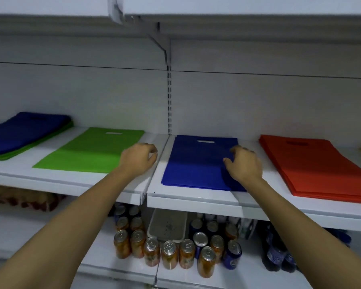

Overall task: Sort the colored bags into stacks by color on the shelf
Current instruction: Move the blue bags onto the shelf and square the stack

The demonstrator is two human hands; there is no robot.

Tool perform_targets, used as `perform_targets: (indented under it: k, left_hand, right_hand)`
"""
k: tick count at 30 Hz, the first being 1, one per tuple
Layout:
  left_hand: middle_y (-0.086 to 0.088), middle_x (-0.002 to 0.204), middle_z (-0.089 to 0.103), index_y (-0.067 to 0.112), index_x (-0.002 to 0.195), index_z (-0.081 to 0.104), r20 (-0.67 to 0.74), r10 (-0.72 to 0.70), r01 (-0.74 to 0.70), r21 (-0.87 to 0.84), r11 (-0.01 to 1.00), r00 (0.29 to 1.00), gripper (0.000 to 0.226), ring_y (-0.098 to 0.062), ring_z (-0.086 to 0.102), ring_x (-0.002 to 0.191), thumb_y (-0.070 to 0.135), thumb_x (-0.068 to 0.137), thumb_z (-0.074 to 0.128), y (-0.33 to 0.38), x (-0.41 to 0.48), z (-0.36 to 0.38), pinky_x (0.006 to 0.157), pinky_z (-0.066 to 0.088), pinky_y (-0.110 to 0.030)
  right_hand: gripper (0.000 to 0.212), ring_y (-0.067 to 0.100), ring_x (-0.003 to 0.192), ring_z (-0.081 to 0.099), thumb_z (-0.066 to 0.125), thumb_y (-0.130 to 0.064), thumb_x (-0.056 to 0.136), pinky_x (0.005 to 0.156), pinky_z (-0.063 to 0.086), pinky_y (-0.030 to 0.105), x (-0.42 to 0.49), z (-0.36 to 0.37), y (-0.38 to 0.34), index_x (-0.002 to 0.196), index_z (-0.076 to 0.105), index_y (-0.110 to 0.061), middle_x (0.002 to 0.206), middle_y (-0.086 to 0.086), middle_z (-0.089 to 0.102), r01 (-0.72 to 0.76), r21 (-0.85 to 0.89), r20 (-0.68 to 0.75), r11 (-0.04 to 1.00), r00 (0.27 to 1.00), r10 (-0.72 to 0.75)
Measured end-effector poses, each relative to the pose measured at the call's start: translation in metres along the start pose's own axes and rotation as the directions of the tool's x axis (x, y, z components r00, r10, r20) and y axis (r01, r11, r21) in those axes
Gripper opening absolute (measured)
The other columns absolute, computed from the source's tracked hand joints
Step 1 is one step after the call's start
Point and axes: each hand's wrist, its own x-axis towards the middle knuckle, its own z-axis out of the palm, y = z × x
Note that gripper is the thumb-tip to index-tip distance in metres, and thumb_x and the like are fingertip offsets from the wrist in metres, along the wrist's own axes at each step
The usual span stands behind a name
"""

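- Evidently light, limp fabric: the blue bag stack [196,165] lies under the right hand [245,166], bent fingers [237,150] on it, grip unclear
- Left hand [139,160] hangs loosely curled and empty, just left of it
- Pinch an edge

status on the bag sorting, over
Left hand empty, loosely curled. Right hand on blue stack, grip unclear. Blue bags atop green pile far left, unsorted.

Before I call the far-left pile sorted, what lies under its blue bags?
Green bags peek out beneath the blue bags along the front edge. How many, or anything deeper, is covered.
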Motion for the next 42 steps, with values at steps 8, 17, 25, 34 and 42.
perform_targets:
  k: [8, 17, 25, 34, 42]
  left_hand:
    - [-0.01, 0.121, 0.061, 0.016, 0.123, 0.053, 0.012, -0.181, 0.161, 0.408, 0.899, 0.983, 0.037, -0.031, 0.056, 0.111, 0.037, 0.094, 0.046, -0.053, -0.035, -0.082, 0.076, 0.045, -0.034]
    - [0.0, 0.119, 0.064, 0.022, 0.132, 0.05, -0.046, -0.477, 0.451, 0.414, 0.791, 0.878, 0.041, -0.024, 0.058, 0.11, 0.039, 0.095, 0.045, -0.201, -0.14, -0.148, 0.081, 0.049, -0.036]
    - [-0.001, 0.102, 0.065, 0.019, 0.119, 0.054, -0.05, -0.61, 0.58, 0.38, 0.721, 0.791, 0.034, -0.022, 0.061, 0.09, 0.042, 0.096, 0.043, -0.35, -0.224, -0.201, 0.063, 0.047, -0.03]
    - [-0.001, 0.111, 0.067, 0.021, 0.123, 0.056, -0.053, -0.613, 0.611, 0.188, 0.769, 0.788, 0.032, -0.021, 0.062, 0.098, 0.034, 0.095, 0.047, -0.481, -0.257, -0.229, 0.075, 0.055, -0.037]
    - [0.003, 0.112, 0.067, 0.02, 0.125, 0.057, -0.087, -0.572, 0.577, 0.044, 0.816, 0.816, 0.034, -0.019, 0.062, 0.097, 0.035, 0.096, 0.048, -0.538, -0.227, -0.201, 0.068, 0.05, -0.029]
  right_hand:
    - [0.036, 0.03, 0.107, 0.056, 0.053, -0.024, 0.091, 0.091, 0.04, 0.039, 0.004, 0.02, -0.144, 0.125, 0.051, -0.012, 0.117, 0.011, 0.062, 0.302, -0.018, 0.139, 0.953, 0.945, -0.297]
    - [0.038, 0.029, 0.115, 0.056, 0.054, -0.034, 0.091, 0.091, 0.038, 0.036, -0.048, 0.08, -0.316, 0.124, 0.052, -0.014, 0.123, 0.01, 0.062, 0.501, 0.14, 0.219, 0.854, 0.825, -0.521]
    - [0.038, 0.026, 0.114, 0.057, 0.053, -0.037, 0.092, 0.092, 0.039, 0.034, -0.1, 0.132, -0.482, 0.127, 0.052, -0.02, 0.117, 0.003, 0.066, 0.523, 0.268, 0.236, 0.809, 0.779, -0.581]
    - [0.019, 0.028, 0.096, 0.061, 0.055, -0.031, 0.091, 0.083, 0.045, 0.035, -0.114, 0.178, -0.59, 0.102, 0.065, -0.02, 0.103, 0.003, 0.07, 0.245, 0.478, 0.151, 0.844, 0.923, -0.354]
    - [0.019, 0.032, 0.099, 0.061, 0.059, -0.029, 0.09, 0.076, 0.044, 0.032, -0.063, 0.206, -0.591, 0.102, 0.066, -0.016, 0.107, 0.009, 0.068, 0.035, 0.462, 0.209, 0.886, 0.967, -0.147]
